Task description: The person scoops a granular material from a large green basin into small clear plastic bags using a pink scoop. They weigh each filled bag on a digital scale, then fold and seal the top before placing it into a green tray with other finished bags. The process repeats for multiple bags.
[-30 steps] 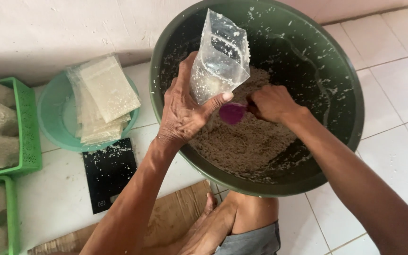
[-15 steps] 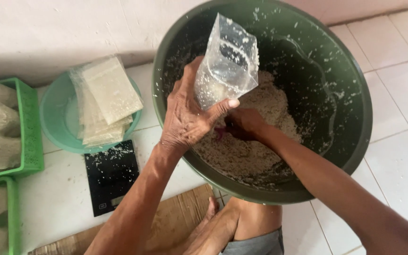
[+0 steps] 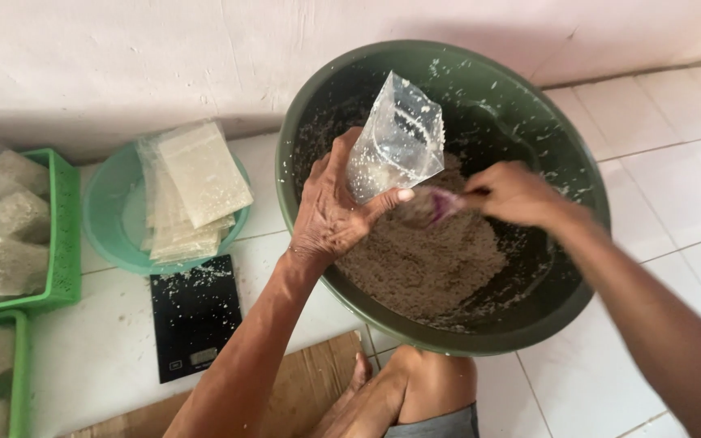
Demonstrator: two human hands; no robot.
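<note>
We see soft, even daylight with no glare, a faint shadow under the green basin point(image 3: 480, 73), and motion blur on the right hand point(image 3: 517, 195) and its purple scoop point(image 3: 436, 204).

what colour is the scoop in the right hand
Purple, seen in the head view: the scoop in the right hand.

A home floor used for small-scale food packing. White floor tiles point(image 3: 675, 146) meet a plain wall point(image 3: 164, 57) along the top of the frame, and the person sits on the floor, a knee at bottom centre. A big green basin point(image 3: 561, 154) of grainy mash fills the centre; a black scale point(image 3: 195, 315), a teal bowl point(image 3: 111, 219) of filled bags and green baskets point(image 3: 62, 235) lie at left.
</note>
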